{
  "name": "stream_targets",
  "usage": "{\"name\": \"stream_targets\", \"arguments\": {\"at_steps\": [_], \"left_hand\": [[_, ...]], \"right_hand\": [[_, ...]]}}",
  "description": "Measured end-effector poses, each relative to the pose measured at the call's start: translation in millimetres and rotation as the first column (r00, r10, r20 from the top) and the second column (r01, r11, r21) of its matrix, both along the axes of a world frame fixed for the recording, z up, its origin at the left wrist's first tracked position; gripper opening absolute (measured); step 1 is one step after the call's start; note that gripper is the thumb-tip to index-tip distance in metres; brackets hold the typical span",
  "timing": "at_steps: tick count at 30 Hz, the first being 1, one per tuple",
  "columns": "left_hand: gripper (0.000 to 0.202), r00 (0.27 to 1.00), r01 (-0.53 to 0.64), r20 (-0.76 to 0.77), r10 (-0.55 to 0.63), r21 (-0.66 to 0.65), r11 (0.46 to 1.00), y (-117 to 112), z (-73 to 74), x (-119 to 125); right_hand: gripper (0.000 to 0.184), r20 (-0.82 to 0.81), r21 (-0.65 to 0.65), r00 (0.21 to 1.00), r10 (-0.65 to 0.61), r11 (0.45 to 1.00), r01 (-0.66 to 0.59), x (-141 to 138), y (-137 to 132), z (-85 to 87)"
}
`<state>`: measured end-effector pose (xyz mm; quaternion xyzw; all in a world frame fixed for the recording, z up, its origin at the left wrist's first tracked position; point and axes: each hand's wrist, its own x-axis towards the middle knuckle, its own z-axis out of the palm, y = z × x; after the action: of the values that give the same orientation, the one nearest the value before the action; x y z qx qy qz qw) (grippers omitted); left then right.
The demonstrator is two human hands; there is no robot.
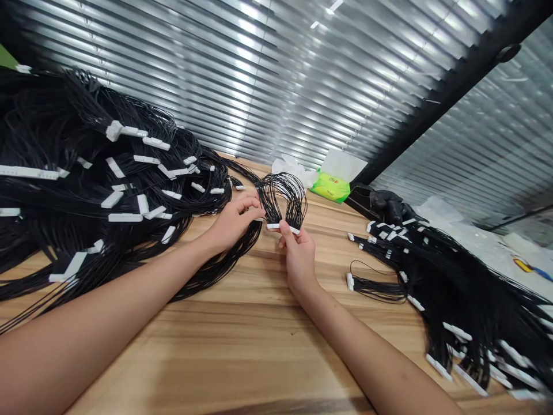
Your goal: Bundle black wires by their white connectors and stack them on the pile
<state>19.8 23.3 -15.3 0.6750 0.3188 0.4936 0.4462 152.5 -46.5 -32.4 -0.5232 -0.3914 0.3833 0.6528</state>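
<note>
A white connector [273, 226] with a loop of thin black wires [296, 199] rising from it stands above the table. My right hand [299, 253] grips this connector between thumb and fingers, the thumb on its near side. My left hand [239, 220] is just left of it, with thumb and fingertips drawn together at the edge of the wires. What exactly lies between those fingertips is too small to make out. More black wires pass beneath my left hand and forearm.
A large heap of black wire harnesses [86, 190] with white connectors covers the left side. Another pile [415, 265] lies at the right. Behind stand a green tissue pack [330, 187] and crumpled white tissue [294, 168], before a corrugated metal wall [259, 75]. The table [242, 346] is wooden.
</note>
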Motion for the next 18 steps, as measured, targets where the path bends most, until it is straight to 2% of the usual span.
{"name": "stream_targets", "arguments": {"at_steps": [3, 6, 8, 9, 11, 13, 16, 18], "left_hand": [[0.01, 0.981, 0.075, 0.19, -0.04, -0.181, 0.981, 1.7, 3.1, -0.7], [0.014, 0.881, 0.131, 0.472, 0.045, -0.335, 0.933, 5.9, 6.1, -5.2], [0.022, 0.807, 0.159, 0.581, 0.109, -0.391, 0.907, 9.1, 7.6, -9.2], [0.026, 0.792, 0.163, 0.596, 0.13, -0.412, 0.897, 10.4, 8.0, -10.8], [0.032, 0.816, 0.125, 0.554, 0.164, -0.446, 0.886, 12.4, 7.5, -12.0], [0.032, 0.871, 0.04, 0.455, 0.187, -0.445, 0.895, 13.1, 5.0, -10.8], [0.024, 0.939, -0.097, 0.273, 0.211, -0.376, 0.921, 13.2, -1.2, -7.5], [0.023, 0.952, -0.163, 0.192, 0.236, -0.333, 0.929, 13.6, -5.4, -6.8]], "right_hand": [[0.028, 0.002, 0.004, 1.0, 0.0, 1.0, 0.0, 0.8, 0.6, -0.8], [0.029, -0.02, 0.006, 1.0, -0.023, 1.0, 0.023, 2.2, 2.2, -2.2], [0.029, -0.039, 0.002, 0.998, -0.045, 0.999, 0.045, 3.2, 3.4, -3.5], [0.03, -0.046, -0.001, 0.997, -0.055, 0.999, 0.055, 3.7, 3.9, -4.1], [0.032, -0.046, -0.002, 0.997, -0.061, 0.998, 0.061, 4.3, 4.3, -5.1], [0.033, -0.033, 0.004, 0.998, -0.062, 0.998, 0.062, 4.3, 3.8, -5.2], [0.035, 0.005, 0.016, 0.998, -0.056, 0.998, 0.056, 2.8, 1.7, -3.4], [0.034, 0.025, 0.026, 0.999, -0.042, 0.999, 0.041, 1.2, -0.5, -1.1]]}}
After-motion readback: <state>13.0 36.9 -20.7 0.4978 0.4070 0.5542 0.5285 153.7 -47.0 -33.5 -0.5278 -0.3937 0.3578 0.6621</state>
